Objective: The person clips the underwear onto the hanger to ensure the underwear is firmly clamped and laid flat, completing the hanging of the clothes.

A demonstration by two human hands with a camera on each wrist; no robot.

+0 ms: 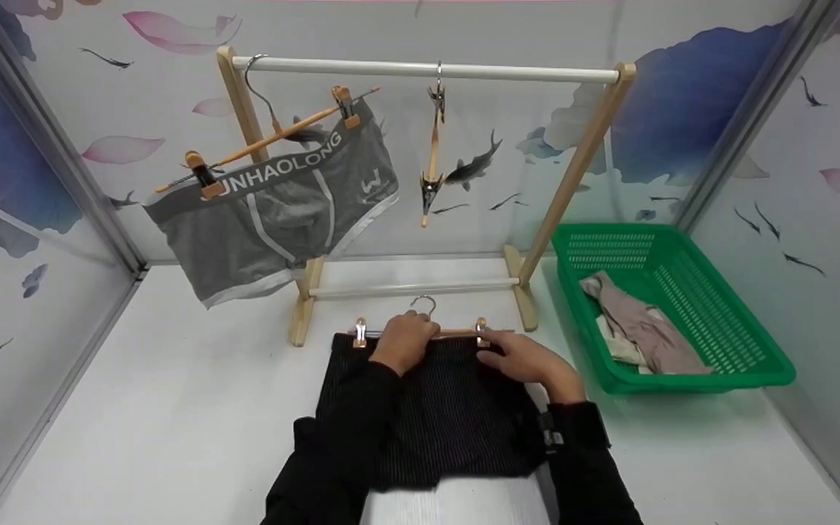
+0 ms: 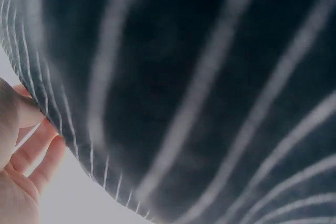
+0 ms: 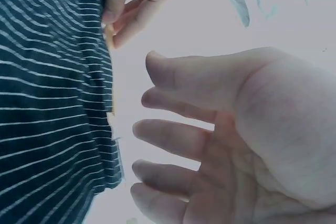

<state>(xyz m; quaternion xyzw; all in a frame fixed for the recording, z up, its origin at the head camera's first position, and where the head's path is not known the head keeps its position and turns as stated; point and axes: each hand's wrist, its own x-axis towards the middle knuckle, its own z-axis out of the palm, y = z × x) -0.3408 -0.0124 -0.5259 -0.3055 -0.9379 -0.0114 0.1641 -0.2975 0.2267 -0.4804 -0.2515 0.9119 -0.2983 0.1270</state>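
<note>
Dark pinstriped shorts [image 1: 464, 415] lie on the white table, clipped at the waistband to a clip hanger [image 1: 453, 332]. Its hook [image 1: 425, 300] points to the rack. My left hand [image 1: 405, 341] pinches the hanger bar near its middle, which also shows in the right wrist view. My right hand [image 3: 220, 135] is beside the right clip [image 1: 482, 332], fingers relaxed and spread, apart from the waistband in the right wrist view. Striped cloth [image 2: 173, 77] fills most of the left wrist view, with left-hand fingers [image 2: 39, 161] at its edge.
Behind the shorts stands a wooden rack [image 1: 573, 175] with a white rod [image 1: 362, 67]. Grey boxer briefs [image 1: 281, 211] hang from it at left, clipped to a hanger; a bare clip hanger [image 1: 432, 146] hangs mid-rod. A green basket [image 1: 741, 292] at right holds crumpled pinkish cloth [image 1: 639, 328].
</note>
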